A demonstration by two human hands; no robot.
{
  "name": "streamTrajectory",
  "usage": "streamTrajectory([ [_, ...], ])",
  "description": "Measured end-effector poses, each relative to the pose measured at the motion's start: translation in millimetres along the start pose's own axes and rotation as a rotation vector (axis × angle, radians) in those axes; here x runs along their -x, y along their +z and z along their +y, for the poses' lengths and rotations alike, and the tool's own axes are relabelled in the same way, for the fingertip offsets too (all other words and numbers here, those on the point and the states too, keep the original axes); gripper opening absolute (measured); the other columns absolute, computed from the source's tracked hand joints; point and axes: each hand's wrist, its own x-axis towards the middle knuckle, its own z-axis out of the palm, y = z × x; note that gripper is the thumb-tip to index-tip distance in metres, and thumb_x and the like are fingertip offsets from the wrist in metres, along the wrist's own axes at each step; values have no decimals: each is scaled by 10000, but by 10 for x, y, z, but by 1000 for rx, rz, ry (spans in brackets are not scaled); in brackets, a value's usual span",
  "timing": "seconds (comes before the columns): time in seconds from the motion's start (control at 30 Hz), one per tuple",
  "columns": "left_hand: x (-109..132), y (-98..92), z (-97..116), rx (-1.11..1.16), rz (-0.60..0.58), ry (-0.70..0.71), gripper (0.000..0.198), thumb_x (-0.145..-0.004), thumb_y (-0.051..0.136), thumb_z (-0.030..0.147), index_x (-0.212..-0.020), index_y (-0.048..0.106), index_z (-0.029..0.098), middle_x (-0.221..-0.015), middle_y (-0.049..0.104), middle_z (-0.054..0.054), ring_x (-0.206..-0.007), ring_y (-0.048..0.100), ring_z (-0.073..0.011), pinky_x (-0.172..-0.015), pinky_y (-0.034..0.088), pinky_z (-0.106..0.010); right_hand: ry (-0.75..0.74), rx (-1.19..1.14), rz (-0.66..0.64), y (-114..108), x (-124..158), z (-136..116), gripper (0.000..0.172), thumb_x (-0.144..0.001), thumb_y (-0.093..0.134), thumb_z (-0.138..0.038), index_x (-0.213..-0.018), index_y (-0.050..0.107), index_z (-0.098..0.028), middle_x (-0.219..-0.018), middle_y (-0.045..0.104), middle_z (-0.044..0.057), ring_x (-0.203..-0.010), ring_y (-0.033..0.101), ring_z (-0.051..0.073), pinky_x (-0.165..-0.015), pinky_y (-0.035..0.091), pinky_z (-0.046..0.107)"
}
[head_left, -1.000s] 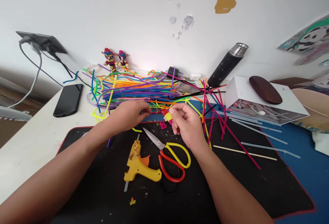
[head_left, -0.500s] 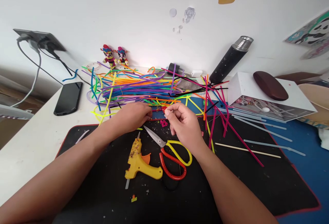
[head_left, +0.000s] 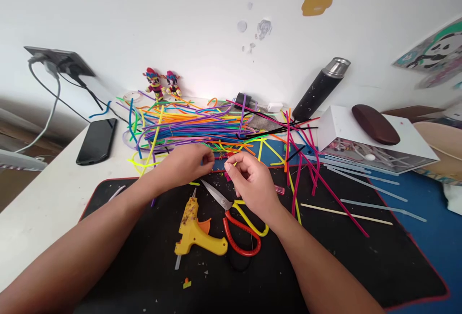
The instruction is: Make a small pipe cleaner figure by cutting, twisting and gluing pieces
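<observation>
My left hand (head_left: 193, 162) is closed, its fingertips pinched at the front edge of the pipe cleaner pile (head_left: 195, 126). What sits between them is too small to make out. Facing it, my right hand (head_left: 252, 177) is curled with thumb and forefinger together, and a small red piece (head_left: 230, 154) shows just behind the fingertips. Whether that piece is held I cannot tell. Below the hands lie scissors (head_left: 242, 230) with one red and one yellow handle, blades pointing up and left. Beside them rests a yellow glue gun (head_left: 197, 232). A magenta bit (head_left: 227, 177) is partly hidden by my right hand.
Two small figures (head_left: 154, 84) stand by the wall. To the left lie a phone (head_left: 96, 141) and a socket strip (head_left: 59, 61). A black flask (head_left: 321, 90) leans at the right, near a white box (head_left: 328, 131), glue sticks (head_left: 382, 207) and a wooden stick (head_left: 346, 214).
My right fingertips have shifted slightly left, and the red piece between them shows less. A pinkish clear piece beside my right wrist is more exposed. The view has tilted up a little.
</observation>
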Motion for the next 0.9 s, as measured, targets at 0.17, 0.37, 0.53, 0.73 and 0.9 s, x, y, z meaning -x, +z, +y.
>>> streamTrajectory([
  [0.17,38,-130,179,662,96,-112,359,-875,644,535,-841,677,179,-760,637,6,-666,518,-141,-621,390,-258,8,-65,-7,4,1,28,173,-998,626,-392,-954,636,-225,-618,494,-73,-450,477,94,-460,369,228],
  [0.37,63,-31,243,837,66,-118,391,-879,709,553,-869,691,163,-768,586,19,-676,458,-124,-637,361,-254,41,-148,-22,-6,-25,51,176,-995,633,-400,-976,622,-226,-606,508,-86,-400,478,84,-424,379,220],
  [0.53,72,6,284,826,65,-101,406,-884,706,563,-879,697,157,-789,617,8,-707,495,-138,-664,385,-264,41,-156,-21,-10,-31,27,182,-985,640,-401,-977,621,-220,-593,508,-90,-392,474,82,-406,352,217],
  [0.73,71,4,322,889,58,-109,422,-855,730,579,-850,690,158,-763,617,12,-680,495,-131,-652,388,-262,43,-155,-14,-13,-23,0,157,-974,640,-371,-954,622,-216,-580,505,-92,-385,470,79,-404,343,217],
  [0.9,61,-10,245,899,25,-128,431,-846,769,585,-913,743,160,-817,654,-5,-716,527,-139,-670,400,-263,69,-185,-3,-38,-23,-32,199,-949,673,-404,-904,602,-224,-593,514,-87,-383,467,78,-404,352,219],
])
